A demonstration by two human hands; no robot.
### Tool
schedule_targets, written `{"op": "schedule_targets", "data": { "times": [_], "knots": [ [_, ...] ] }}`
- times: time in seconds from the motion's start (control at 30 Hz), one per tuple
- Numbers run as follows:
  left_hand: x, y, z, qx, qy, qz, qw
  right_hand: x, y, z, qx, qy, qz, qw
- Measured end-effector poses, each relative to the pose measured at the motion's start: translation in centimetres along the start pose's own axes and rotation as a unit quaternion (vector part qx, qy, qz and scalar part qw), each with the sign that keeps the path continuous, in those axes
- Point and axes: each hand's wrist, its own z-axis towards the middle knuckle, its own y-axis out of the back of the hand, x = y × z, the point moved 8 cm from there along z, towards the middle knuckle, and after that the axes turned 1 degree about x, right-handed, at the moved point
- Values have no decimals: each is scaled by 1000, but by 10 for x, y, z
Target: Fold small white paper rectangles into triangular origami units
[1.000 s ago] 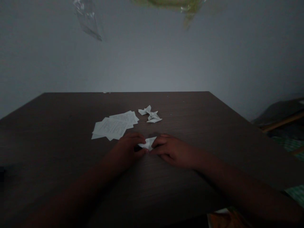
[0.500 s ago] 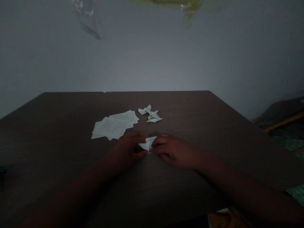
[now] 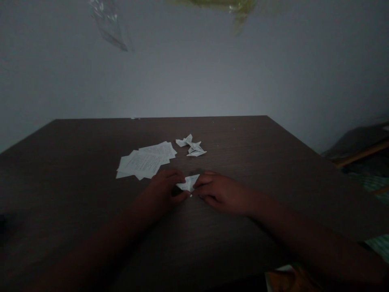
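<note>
A small folded piece of printed paper (image 3: pixel 189 183) lies low over the table between my hands. My left hand (image 3: pixel 168 187) grips its left side, fingers on the upper edge and thumb near the lower tip. On the right side, my right hand (image 3: pixel 217 191) pinches it with the fingers close together. Parts of the paper are hidden under the fingertips. Just beyond my left hand, a spread of loose printed sheets (image 3: pixel 142 162) rests on the table. Further back, several folded paper pieces (image 3: pixel 192 147) sit in a small cluster.
The dark wooden table (image 3: pixel 243 158) reaches back to a pale wall (image 3: pixel 194 77). A clear plastic bag (image 3: pixel 111 26) and something yellow (image 3: pixel 241 10) hang on the wall. Off the table's right edge is a wooden bar (image 3: pixel 361 153) with green checked cloth (image 3: pixel 372 182) below it.
Both hands keep hold of the folded paper in almost the same place. The whole view has shifted very slightly; the sheets and the folded pieces lie as before.
</note>
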Motion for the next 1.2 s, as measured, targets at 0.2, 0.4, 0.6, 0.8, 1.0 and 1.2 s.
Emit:
{"op": "schedule_targets", "data": {
  "times": [0.2,0.4,0.6,0.8,1.0,1.2],
  "knots": [
    [-2,2,1,1,25,2,1000,1,0,0,-2,7,-5,1000],
    [2,3,4,-2,37,-13,999,1,0,-1,-6,16,-22,1000],
    [0,5,6,-2,55,-37,998,3,0,-1,-14,16,-38,999],
    [0,5,7,-6,72,-49,996,3,-2,-2,-15,21,-47,999],
    [-2,8,7,-12,74,-45,996,0,-4,-3,-18,19,-37,999],
    [-1,8,7,-12,75,-56,995,0,-3,-4,-23,13,-30,999]
  ]
}}
